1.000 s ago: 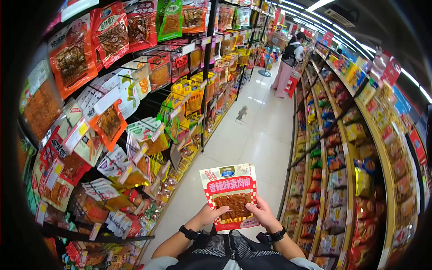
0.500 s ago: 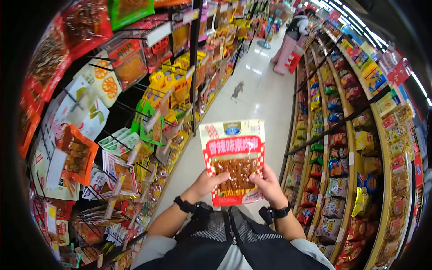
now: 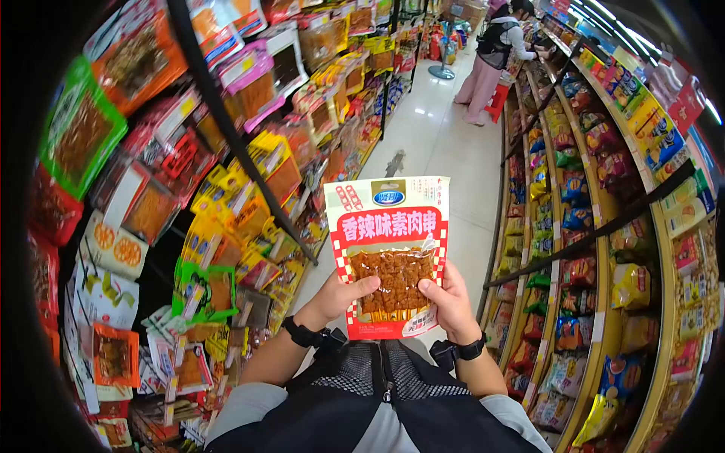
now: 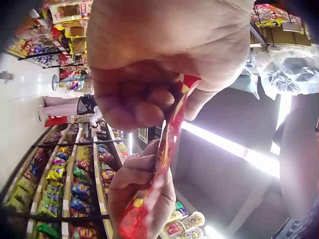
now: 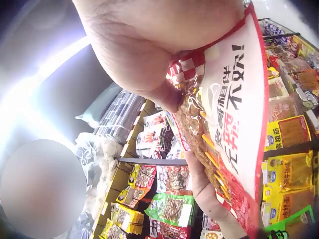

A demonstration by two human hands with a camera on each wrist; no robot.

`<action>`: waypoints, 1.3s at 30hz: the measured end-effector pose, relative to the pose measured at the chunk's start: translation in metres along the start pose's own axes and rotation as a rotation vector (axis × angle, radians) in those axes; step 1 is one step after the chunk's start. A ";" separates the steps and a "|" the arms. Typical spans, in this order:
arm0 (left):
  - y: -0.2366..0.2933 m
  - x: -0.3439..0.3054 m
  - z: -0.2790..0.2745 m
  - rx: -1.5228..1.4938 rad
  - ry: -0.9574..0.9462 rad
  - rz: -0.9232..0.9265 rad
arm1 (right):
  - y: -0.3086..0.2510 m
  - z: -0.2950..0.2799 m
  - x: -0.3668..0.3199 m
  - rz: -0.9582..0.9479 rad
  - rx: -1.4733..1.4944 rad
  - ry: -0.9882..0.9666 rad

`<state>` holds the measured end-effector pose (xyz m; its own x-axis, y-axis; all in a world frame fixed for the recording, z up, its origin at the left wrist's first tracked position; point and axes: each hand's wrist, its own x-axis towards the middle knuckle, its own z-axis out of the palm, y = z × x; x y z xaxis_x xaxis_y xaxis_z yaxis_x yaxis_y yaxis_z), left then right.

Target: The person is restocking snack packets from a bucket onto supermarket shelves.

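A flat snack packet (image 3: 389,226) with a cream top, pink-and-red label and red checkered sides is held upright in front of the chest. Brown food pieces show through its clear window. My left hand (image 3: 331,296) grips the lower left edge, thumb across the front, fingers behind. On the lower right edge, my right hand (image 3: 453,306) pinches it the same way. Seen almost edge-on in the left wrist view, the packet (image 4: 172,124) runs between both hands. In the right wrist view its printed back or front corner (image 5: 239,84) bends slightly beside the right thumb.
Hanging racks of packaged snacks (image 3: 249,196) line the left side. Shelves of bagged snacks (image 3: 566,272) run along the right, with dark bars across them. Down the tiled aisle (image 3: 430,151), a person (image 3: 491,60) stands at the right shelf near a red stool (image 3: 498,98).
The packet and both hands have come up and look larger in the head view. The racks have shifted past on the left. Both hands keep their grip.
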<state>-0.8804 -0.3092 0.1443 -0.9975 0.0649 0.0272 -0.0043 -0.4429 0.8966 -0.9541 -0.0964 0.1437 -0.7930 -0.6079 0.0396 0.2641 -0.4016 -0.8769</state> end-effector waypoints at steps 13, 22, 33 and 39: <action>-0.010 0.203 -0.048 -0.147 0.003 -0.054 | -0.035 -0.095 0.174 0.015 0.029 0.037; 0.020 0.365 -0.141 -0.215 -0.026 0.175 | -0.070 -0.118 0.378 0.014 -0.017 -0.148; 0.150 0.433 -0.198 0.354 0.202 0.358 | -0.096 -0.103 0.570 -0.012 -0.115 -0.449; 0.199 0.434 -0.187 0.600 0.623 0.708 | -0.132 -0.066 0.672 -0.024 -0.018 -0.697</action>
<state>-1.3277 -0.5362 0.2514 -0.6233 -0.5651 0.5405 0.4453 0.3117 0.8394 -1.5586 -0.4068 0.2541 -0.2597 -0.8991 0.3523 0.2369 -0.4130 -0.8794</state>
